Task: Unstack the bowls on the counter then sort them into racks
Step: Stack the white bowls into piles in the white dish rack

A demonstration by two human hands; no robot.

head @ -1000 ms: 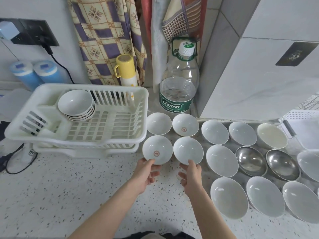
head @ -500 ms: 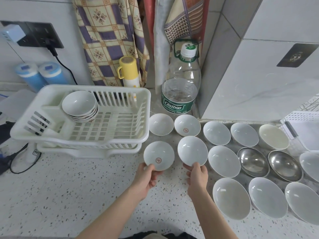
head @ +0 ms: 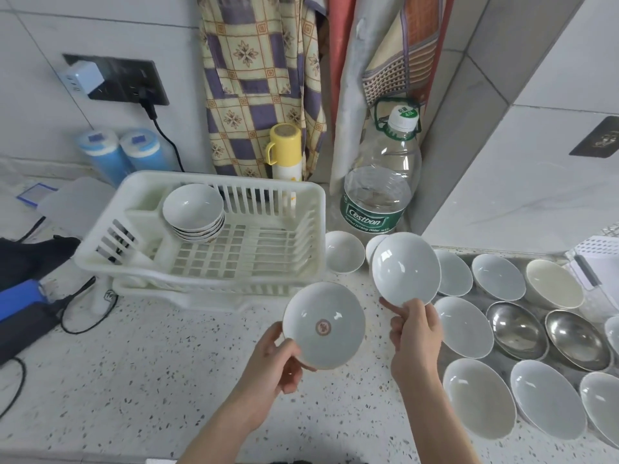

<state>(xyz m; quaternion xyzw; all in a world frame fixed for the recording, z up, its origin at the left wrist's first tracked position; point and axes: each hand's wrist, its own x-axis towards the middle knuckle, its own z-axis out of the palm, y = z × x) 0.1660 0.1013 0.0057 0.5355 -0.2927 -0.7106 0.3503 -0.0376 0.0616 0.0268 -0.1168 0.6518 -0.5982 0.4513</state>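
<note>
The word "Cestbon" is read on the green label of the water bottle (head: 378,182) behind the white rack (head: 301,229), where a stack of bowls (head: 193,211) is kept. Many bowls (head: 464,326) are spread on the counter (head: 134,363) at the right. A plain bowl (head: 405,268) is gripped at its rim by the right hand (head: 415,333), a bowl with a red mark (head: 323,325) by the left hand (head: 274,363). Both bowls, on the counter a second ago, are now lifted and tilted.

Speckled counter (head: 140,380) carries white rack (head: 201,259) left of fingers. Loose bowls (head: 465,326) right of them. Water bottle (head: 378,189) sits beyond.
</note>
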